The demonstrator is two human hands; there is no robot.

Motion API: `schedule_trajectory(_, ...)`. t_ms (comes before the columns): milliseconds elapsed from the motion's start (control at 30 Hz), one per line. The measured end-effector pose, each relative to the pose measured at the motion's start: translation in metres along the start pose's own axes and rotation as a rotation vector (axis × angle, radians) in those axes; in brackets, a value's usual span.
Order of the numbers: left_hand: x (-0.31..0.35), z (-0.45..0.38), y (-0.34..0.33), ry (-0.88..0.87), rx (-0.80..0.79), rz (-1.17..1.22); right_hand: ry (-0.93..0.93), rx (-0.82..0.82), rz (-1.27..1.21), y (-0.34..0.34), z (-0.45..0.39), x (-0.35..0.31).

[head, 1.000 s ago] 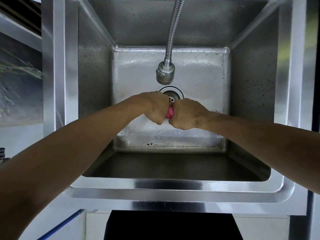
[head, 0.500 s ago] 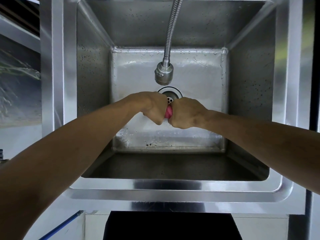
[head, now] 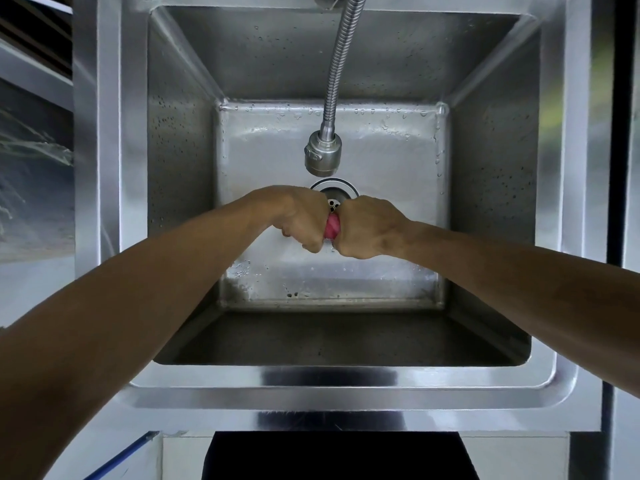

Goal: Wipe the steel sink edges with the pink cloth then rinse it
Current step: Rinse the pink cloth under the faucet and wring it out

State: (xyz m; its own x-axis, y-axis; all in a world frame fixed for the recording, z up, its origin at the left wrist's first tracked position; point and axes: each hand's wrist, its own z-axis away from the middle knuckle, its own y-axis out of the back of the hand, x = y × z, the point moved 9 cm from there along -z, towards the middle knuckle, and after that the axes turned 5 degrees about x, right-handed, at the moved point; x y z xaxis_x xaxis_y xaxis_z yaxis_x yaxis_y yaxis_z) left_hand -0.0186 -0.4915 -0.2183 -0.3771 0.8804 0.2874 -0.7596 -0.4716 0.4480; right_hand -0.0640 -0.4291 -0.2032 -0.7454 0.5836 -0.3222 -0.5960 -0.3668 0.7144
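Both my fists meet over the middle of the deep steel sink (head: pixel 332 379). My left hand (head: pixel 304 220) and my right hand (head: pixel 367 228) are clenched on the pink cloth (head: pixel 333 228), twisted into a tight roll between them. Only a short pink strip shows between the fists; the rest is hidden inside them. The flexible steel faucet hose ends in a spray head (head: pixel 322 153) just beyond my hands. No water stream is visible from it. The round drain (head: pixel 335 192) lies partly hidden behind my hands.
Water droplets dot the sink floor and walls. The sink's flat steel rim runs along the left (head: pixel 104 168), right (head: pixel 568 168) and near sides. A steel panel stands at the far right edge (head: pixel 623 133).
My hands stay clenched on the cloth with hardly any movement. The view has shifted slightly, so the sink sits a little lower in the frame.
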Motion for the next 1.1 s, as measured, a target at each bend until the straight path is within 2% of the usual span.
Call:
schedule_trajectory(67,0.006,0.005,0.006,-0.058,0.165,-0.025,0.003,-0.026,0.024,0.007,0.000,0.002)
schedule_trajectory(133,0.003,0.015,0.008,-0.079,0.263,0.101,-0.010,-0.140,-0.060,0.008,0.006,0.005)
schedule_trajectory(167,-0.004,0.021,0.007,-0.074,0.255,0.246,-0.024,-0.198,-0.144,0.008,0.010,0.006)
schedule_trajectory(267,-0.021,0.046,0.002,-0.056,0.095,0.841,-0.058,-0.283,-0.403,0.011,0.023,0.011)
schedule_trajectory(367,-0.029,0.062,0.006,-0.074,0.114,1.127,-0.068,-0.276,-0.649,0.022,0.038,0.014)
schedule_trajectory(433,-0.033,0.064,0.002,-0.031,0.142,1.215,-0.010,-0.255,-0.854,0.030,0.049,0.011)
schedule_trajectory(533,-0.036,0.068,-0.009,0.025,0.138,1.261,0.044,-0.145,-1.010,0.036,0.058,0.012)
schedule_trajectory(633,-0.035,0.071,-0.010,-0.031,0.198,1.297,-0.078,0.084,-1.138,0.036,0.055,0.029)
schedule_trajectory(733,-0.036,0.075,0.001,-0.145,0.444,1.323,-0.340,0.262,-1.374,0.016,0.055,0.053)
schedule_trajectory(767,-0.036,0.076,0.002,-0.191,0.495,1.325,-0.415,0.279,-1.479,0.007,0.055,0.059)
schedule_trajectory(833,-0.035,0.077,-0.002,-0.219,0.489,1.384,-0.464,0.271,-1.657,-0.004,0.054,0.063)
schedule_trajectory(900,-0.041,0.075,-0.007,-0.140,0.493,1.513,-0.430,0.250,-1.735,-0.004,0.052,0.057)
schedule_trajectory(967,-0.049,0.076,-0.005,-0.066,0.569,1.631,-0.384,0.242,-1.787,-0.001,0.050,0.048)
schedule_trajectory(1033,-0.045,0.070,-0.008,-0.021,0.512,1.691,-0.362,0.228,-1.861,0.000,0.050,0.037)
schedule_trajectory(1100,-0.034,0.063,-0.023,0.078,0.305,1.662,-0.388,0.219,-1.877,-0.004,0.051,0.031)
